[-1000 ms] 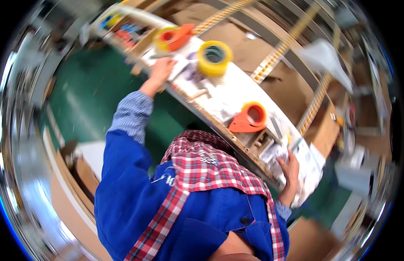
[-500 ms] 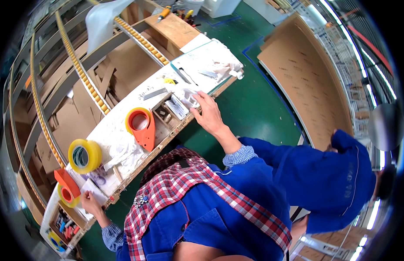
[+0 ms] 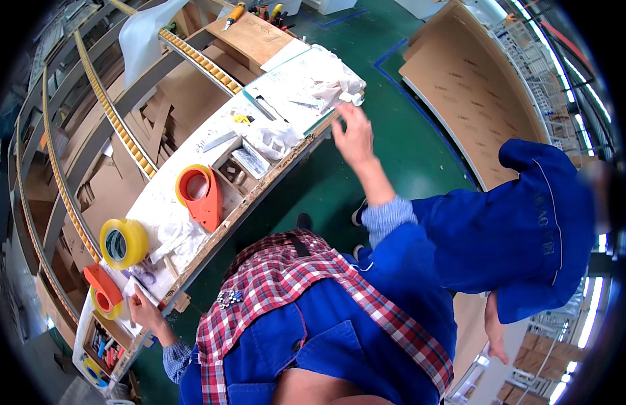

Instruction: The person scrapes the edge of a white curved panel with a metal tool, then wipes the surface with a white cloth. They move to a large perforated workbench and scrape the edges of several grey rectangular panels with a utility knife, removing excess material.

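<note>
My left hand (image 3: pixel 146 312) is at the near left edge of the white-topped bench (image 3: pixel 202 145), its fingers closed at a sheet of white paper (image 3: pixel 129 289). Beside that hand lies an orange tape dispenser (image 3: pixel 105 289) with a yellowish roll. My right hand (image 3: pixel 357 138) is raised off the bench's right end, fingers apart and nothing visible in them. Nearest to it are crumpled white wrapping (image 3: pixel 333 84) and a flat board with a teal edge (image 3: pixel 286 88). A clear plastic bag (image 3: pixel 272 138) lies by a small wooden box (image 3: pixel 235 172).
A yellow tape roll (image 3: pixel 124 243), another orange dispenser (image 3: pixel 206 206) and white cloth (image 3: pixel 181 236) lie along the bench. Beyond it run roller tracks (image 3: pixel 117 125) over cardboard. To my right a co-worker in blue (image 3: pixel 508 236) stands near a large cardboard sheet (image 3: pixel 468 94).
My right hand has left the plastic bag by the wooden box and moved right, past the bench edge. My left hand stays near the paper. The co-worker's arm has swung lower into view.
</note>
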`<action>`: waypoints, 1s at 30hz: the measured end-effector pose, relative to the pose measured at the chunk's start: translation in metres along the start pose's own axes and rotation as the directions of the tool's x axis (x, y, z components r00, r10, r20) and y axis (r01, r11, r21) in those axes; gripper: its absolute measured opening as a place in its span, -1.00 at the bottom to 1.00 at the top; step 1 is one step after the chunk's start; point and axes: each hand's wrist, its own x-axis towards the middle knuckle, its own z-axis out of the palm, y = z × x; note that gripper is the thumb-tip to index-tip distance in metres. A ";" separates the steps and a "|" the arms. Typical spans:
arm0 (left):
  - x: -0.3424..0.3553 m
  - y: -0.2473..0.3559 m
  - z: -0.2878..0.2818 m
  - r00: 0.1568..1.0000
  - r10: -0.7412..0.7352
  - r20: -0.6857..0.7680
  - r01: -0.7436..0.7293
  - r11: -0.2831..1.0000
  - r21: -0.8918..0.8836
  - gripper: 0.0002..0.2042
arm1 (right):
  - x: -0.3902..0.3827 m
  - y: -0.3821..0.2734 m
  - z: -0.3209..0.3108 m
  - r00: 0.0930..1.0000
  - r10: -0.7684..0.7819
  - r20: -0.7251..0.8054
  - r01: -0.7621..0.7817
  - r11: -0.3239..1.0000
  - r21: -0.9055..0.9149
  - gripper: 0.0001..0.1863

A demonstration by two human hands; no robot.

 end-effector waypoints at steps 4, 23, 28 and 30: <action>-0.030 0.064 0.021 0.992 0.107 -0.068 -0.121 0.957 -0.265 -0.65 | 0.096 0.069 0.032 0.960 0.049 0.275 0.052 0.936 -0.349 -0.44; -0.128 0.305 0.072 0.880 0.433 0.194 -0.246 0.766 -0.593 -0.86 | 0.179 0.133 -0.003 0.715 -0.043 0.697 -0.511 0.648 0.565 -0.66; -0.091 0.426 0.090 0.723 0.605 0.332 -0.063 0.536 -0.842 -0.49 | 0.144 0.056 -0.019 0.612 -0.245 0.752 -0.565 0.529 0.633 -0.70; -0.090 0.454 0.109 0.829 0.510 0.230 -0.066 0.498 -0.865 -0.54 | 0.127 0.016 -0.023 0.570 -0.281 0.772 -0.522 0.602 0.604 -0.70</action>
